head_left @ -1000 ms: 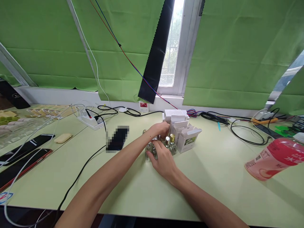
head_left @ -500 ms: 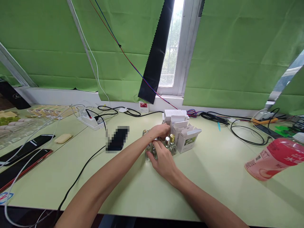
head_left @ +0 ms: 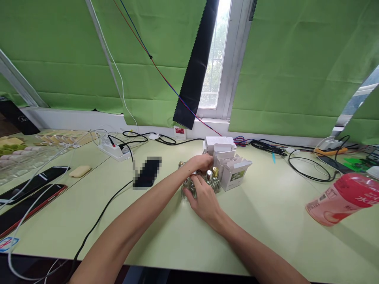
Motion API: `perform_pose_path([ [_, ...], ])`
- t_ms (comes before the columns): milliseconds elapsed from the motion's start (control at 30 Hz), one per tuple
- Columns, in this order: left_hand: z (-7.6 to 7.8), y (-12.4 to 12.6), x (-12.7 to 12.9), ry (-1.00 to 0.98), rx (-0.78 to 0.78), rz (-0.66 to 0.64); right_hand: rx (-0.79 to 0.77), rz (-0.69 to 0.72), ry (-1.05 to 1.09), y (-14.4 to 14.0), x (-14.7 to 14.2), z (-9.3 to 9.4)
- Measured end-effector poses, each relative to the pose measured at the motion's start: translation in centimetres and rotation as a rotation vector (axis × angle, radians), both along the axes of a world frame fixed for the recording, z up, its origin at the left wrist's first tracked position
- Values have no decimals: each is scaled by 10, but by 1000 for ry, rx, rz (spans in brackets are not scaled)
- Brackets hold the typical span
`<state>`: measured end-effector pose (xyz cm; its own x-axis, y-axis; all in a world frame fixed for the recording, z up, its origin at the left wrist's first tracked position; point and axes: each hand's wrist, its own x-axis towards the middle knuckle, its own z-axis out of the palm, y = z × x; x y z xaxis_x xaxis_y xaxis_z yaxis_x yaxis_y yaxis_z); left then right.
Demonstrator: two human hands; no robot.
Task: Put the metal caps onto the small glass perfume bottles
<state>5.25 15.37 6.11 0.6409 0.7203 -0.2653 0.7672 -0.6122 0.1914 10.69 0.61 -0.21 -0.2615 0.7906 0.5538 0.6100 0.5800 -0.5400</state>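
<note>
The clear glass bottles with gold and silver caps (head_left: 216, 184) cluster mid-table. Over them your left hand (head_left: 201, 161) reaches towards the white cardboard boxes (head_left: 232, 179); you can't tell its finger state. Your right hand (head_left: 205, 200) covers some bottles, thumb spread; any grip is hidden. The front box's print is illegible. Rightward, pale green tabletop (head_left: 275, 209) stretches to the pink-labelled plastic drink bottle (head_left: 340, 197), reading "水", and forward edge.

Clustered glass bottles (head_left: 215, 183), seemingly upright, partly hidden, white boxes (head_left: 231, 170) alongside
</note>
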Motion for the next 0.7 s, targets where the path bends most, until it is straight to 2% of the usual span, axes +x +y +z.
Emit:
perform_pose_path([
  [133,3,2,0,68,41,-61,-6,11,10,0,0,1],
  [367,13,6,-1,111,75,-83,18,-4,-8,-1,0,1],
  [700,6,7,-1,179,31,-151,-6,11,10,-1,0,1],
])
